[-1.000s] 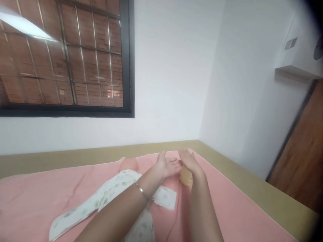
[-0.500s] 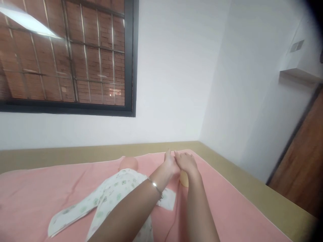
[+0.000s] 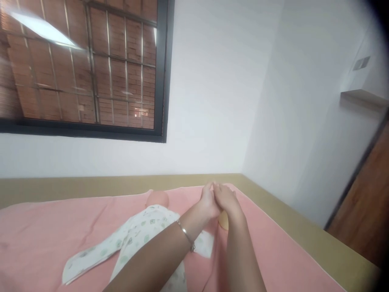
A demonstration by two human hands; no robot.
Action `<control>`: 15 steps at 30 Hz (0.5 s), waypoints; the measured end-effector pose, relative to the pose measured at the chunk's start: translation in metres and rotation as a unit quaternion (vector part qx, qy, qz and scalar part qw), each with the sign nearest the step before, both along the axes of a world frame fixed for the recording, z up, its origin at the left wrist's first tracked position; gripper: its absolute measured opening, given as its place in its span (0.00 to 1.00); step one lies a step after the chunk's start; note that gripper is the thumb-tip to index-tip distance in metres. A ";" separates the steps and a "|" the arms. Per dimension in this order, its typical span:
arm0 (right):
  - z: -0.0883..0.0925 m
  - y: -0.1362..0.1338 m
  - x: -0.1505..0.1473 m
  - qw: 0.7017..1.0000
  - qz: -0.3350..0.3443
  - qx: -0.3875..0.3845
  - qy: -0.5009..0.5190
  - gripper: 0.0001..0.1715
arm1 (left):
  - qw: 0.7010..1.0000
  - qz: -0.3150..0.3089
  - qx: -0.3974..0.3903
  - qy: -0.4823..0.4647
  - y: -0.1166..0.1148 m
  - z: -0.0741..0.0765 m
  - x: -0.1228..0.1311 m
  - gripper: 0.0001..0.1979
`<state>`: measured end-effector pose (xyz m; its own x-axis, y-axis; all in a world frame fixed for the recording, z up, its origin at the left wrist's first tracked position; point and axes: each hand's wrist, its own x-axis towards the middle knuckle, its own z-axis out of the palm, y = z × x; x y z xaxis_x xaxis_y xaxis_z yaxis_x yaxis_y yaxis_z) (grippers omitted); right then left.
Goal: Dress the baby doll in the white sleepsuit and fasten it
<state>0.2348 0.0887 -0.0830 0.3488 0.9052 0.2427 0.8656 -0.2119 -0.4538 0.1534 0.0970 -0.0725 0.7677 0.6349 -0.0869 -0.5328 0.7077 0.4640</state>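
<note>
My left hand (image 3: 210, 202) and my right hand (image 3: 225, 198) are pressed together above the far part of a pink sheet (image 3: 261, 251). The right palm lies across the left one, fingers stretched out, and I see nothing held between them. A silver bracelet (image 3: 184, 231) circles my left wrist. Behind my right wrist shows part of a yellow rounded object (image 3: 223, 221), too hidden to name. To the left lies a doll in a white printed garment (image 3: 146, 227); its bare head (image 3: 158, 198) points away from me. My left forearm covers part of the garment.
The sheet lies on a yellowish-green padded surface (image 3: 291, 221) against white walls. A dark-framed window (image 3: 161, 101) with metal bars is at the left. A piece of white cloth (image 3: 205, 245) shows beside my left wrist. A brown wooden panel (image 3: 361, 194) stands at the right.
My hands have shifted slightly against each other; the left thumb and right fingers are now closer together. The view has moved a little. The doll stays in place.
</note>
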 end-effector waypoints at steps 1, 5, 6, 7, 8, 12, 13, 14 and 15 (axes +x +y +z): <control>0.004 -0.003 -0.006 1.000 0.006 0.020 0.003 0.35 | 1.000 0.001 0.013 -0.002 -0.004 0.006 -0.004 0.21; 0.020 -0.020 -0.042 0.990 0.030 0.131 0.052 0.35 | 0.996 0.034 0.077 -0.010 -0.026 0.029 -0.031 0.22; 0.023 -0.026 -0.055 0.982 0.040 0.159 0.094 0.37 | 0.994 0.055 0.092 -0.005 -0.033 0.033 -0.041 0.22; 0.025 -0.033 -0.068 0.971 0.051 0.180 0.146 0.38 | 0.992 0.075 0.105 0.004 -0.040 0.036 -0.052 0.22; 0.026 -0.040 -0.082 0.958 0.069 0.191 0.204 0.39 | 0.989 0.094 0.116 0.017 -0.047 0.037 -0.064 0.22; 0.018 -0.074 -0.144 0.927 0.151 0.164 0.302 0.39 | 0.971 0.191 0.113 0.085 -0.065 0.032 -0.115 0.23; 0.013 -0.081 -0.160 0.922 0.173 0.154 0.310 0.39 | 0.963 0.220 0.109 0.112 -0.067 0.028 -0.127 0.24; 0.008 -0.087 -0.176 0.916 0.194 0.144 0.319 0.39 | 0.951 0.253 0.111 0.142 -0.068 0.024 -0.139 0.25; 0.003 -0.091 -0.193 0.909 0.219 0.135 0.328 0.39 | 0.936 0.280 0.123 0.175 -0.070 0.019 -0.151 0.26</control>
<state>0.0423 -0.0021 -0.0798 0.1205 0.9302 0.3467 0.3636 0.2836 -0.8874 0.0022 0.0266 -0.0539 0.2612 0.9628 -0.0696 -0.5722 0.2125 0.7921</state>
